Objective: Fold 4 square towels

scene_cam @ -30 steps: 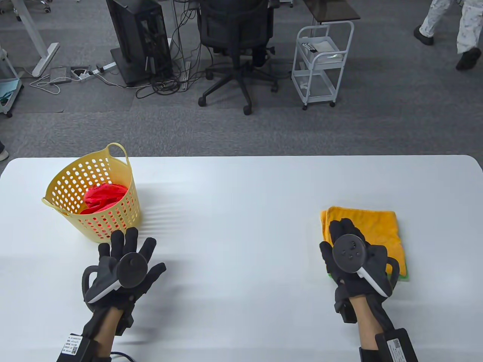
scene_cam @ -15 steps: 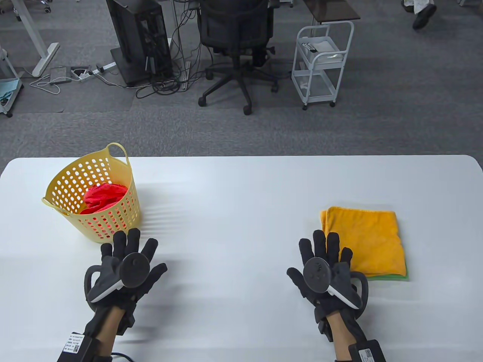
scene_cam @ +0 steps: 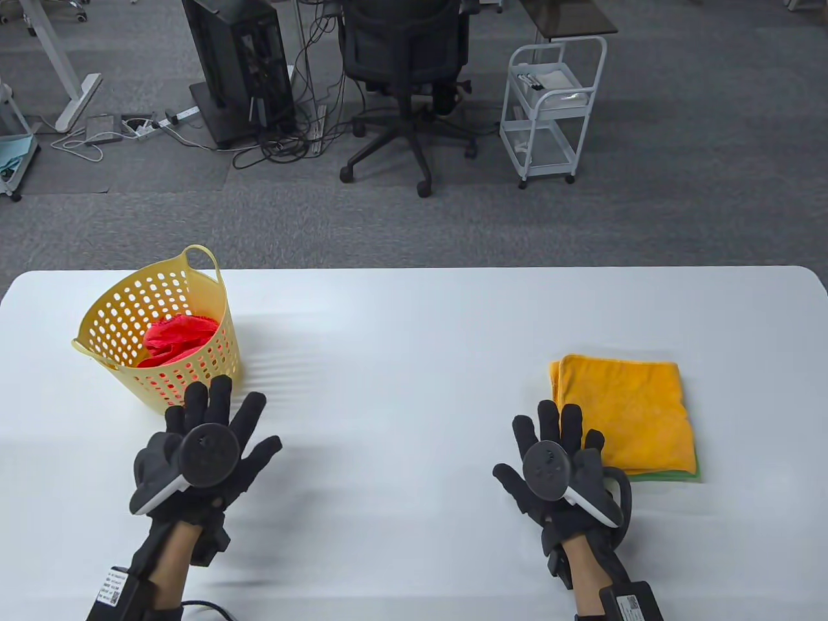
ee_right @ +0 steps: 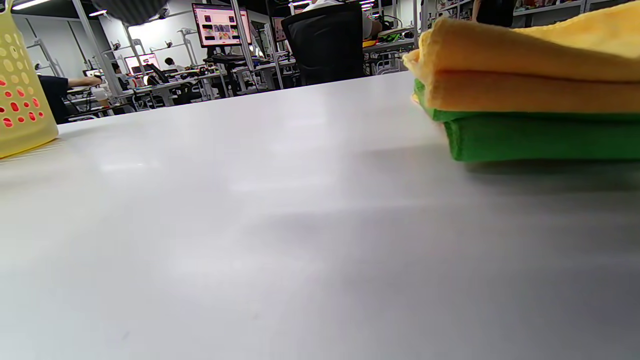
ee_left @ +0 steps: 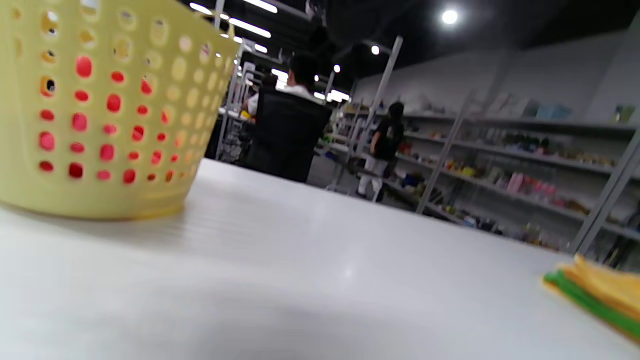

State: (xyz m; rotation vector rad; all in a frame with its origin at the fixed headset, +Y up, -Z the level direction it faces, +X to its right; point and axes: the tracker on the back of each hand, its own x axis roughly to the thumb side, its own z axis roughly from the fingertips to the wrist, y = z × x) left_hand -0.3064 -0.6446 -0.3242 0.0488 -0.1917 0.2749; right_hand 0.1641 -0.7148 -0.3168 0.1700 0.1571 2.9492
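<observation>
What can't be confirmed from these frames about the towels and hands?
- Red towel count: the basket wall hides most of it in the table view, and only red shows through the holes in the left wrist view.
- Green towel: mostly covered by the orange towel; its fold is unclear.
- Palms of left hand and right hand: hidden by the trackers.

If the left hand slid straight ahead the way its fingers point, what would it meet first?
Most likely the yellow basket: the left hand lies flat and open with its fingertips just short of the basket's near wall. Its height above the table is unclear.
</observation>
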